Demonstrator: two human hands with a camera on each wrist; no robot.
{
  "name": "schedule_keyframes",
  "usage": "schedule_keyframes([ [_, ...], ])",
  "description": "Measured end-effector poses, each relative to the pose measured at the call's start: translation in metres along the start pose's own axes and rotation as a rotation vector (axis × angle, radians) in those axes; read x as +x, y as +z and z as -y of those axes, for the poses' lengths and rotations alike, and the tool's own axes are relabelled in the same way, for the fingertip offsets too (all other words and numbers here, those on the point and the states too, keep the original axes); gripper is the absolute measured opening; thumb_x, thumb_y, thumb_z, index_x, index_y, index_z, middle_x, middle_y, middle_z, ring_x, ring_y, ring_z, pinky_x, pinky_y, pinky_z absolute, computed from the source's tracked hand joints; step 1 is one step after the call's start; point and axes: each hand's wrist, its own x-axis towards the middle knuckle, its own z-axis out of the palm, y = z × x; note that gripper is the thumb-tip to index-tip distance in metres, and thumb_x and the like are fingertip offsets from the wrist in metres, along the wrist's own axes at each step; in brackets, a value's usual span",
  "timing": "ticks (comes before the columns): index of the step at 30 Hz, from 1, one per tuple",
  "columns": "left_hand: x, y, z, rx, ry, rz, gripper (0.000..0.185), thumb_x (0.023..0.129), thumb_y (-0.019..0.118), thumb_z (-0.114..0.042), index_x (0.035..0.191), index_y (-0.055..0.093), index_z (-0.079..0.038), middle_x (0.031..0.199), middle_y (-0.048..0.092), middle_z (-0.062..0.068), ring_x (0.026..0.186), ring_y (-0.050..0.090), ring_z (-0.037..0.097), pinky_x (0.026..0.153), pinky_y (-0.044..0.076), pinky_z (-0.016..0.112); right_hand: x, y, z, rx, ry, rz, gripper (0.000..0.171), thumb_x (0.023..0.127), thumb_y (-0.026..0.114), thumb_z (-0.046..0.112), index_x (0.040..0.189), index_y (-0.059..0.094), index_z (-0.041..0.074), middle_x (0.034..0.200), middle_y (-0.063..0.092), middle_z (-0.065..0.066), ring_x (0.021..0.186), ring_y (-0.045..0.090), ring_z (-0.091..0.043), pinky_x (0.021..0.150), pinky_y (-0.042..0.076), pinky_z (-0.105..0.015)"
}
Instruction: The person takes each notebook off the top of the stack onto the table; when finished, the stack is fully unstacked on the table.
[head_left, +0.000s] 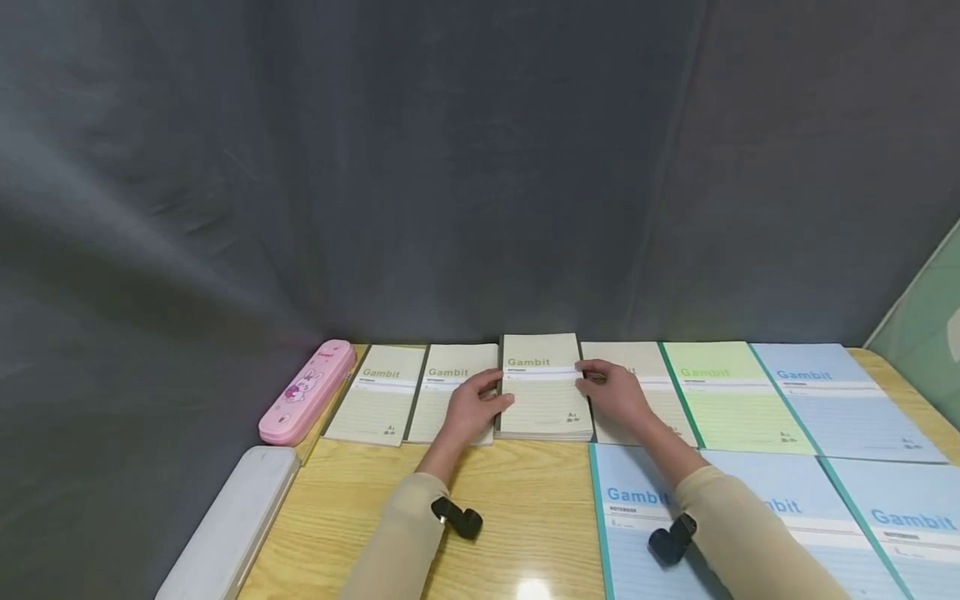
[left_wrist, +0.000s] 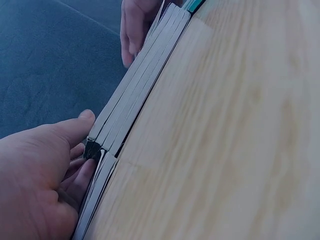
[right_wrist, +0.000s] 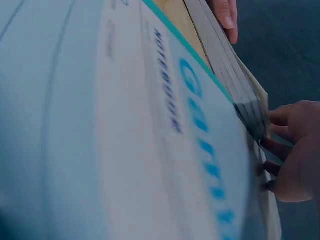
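A stack of several cream Gambit notebooks [head_left: 543, 404] with dark spines lies in the middle of the back row. My left hand [head_left: 469, 410] holds the stack's left side, thumb by the top edge and bent fingers along the spine. On the opposite side my right hand [head_left: 617, 395] grips the edge with bent fingers. The left wrist view shows the notebook edges [left_wrist: 140, 82] layered almost flush, the top cover slightly lifted at the far end. Under my left hand in head view lies another cream notebook [head_left: 456, 367]; one more [head_left: 652, 379] is partly covered by my right hand.
Farther left are a cream notebook [head_left: 378, 396], a pink pencil case [head_left: 309, 392] and a long white case [head_left: 228, 521]. Green [head_left: 735, 408] and blue [head_left: 840, 400] notebooks continue the row rightward. More blue notebooks [head_left: 911, 500] lie in front. A dark curtain [head_left: 480, 167] hangs behind the table.
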Motion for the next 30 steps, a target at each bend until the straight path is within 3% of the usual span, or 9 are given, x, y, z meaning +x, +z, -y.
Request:
schedule_keyframes([
  [11,0.002,0.009,-0.009,0.040,-0.004,-0.025,0.050,0.091,0.078,-0.018,0.137,0.063,-0.003,0.132,0.064,0.018,0.114,0.065,0.032,0.094,0.055,0.037,-0.005,0.003,-0.014,-0.069,-0.071,-0.037,0.037,0.101,0.063,0.018,0.136,0.064,0.005,0.141,0.056,-0.023,0.131,0.051,-0.043,0.110,0.037,-0.057],
  [18,0.002,0.010,-0.010,0.066,0.033,-0.060,0.045,0.091,0.078,-0.010,0.133,0.065,0.002,0.132,0.063,0.020,0.108,0.066,0.033,0.089,0.056,0.037,-0.005,0.003,-0.017,-0.060,-0.108,-0.028,0.040,0.101,0.064,0.019,0.138,0.062,0.005,0.142,0.055,-0.024,0.133,0.048,-0.044,0.111,0.036,-0.057],
  [24,-0.001,0.005,-0.013,0.056,-0.025,-0.082,0.044,0.092,0.075,-0.008,0.134,0.065,0.000,0.126,0.065,0.019,0.108,0.064,0.032,0.089,0.056,0.041,-0.002,0.006,-0.015,-0.083,-0.120,-0.012,0.047,0.102,0.063,0.023,0.143,0.056,0.002,0.145,0.051,-0.027,0.137,0.043,-0.045,0.113,0.033,-0.057],
  [30,-0.002,0.000,-0.019,0.084,-0.077,-0.119,0.042,0.090,0.076,-0.006,0.131,0.068,-0.003,0.112,0.067,0.015,0.102,0.063,0.028,0.086,0.055,0.043,0.000,0.009,-0.015,-0.108,-0.123,-0.017,0.042,0.103,0.060,0.015,0.142,0.057,0.001,0.144,0.052,-0.026,0.137,0.044,-0.045,0.113,0.033,-0.057],
])
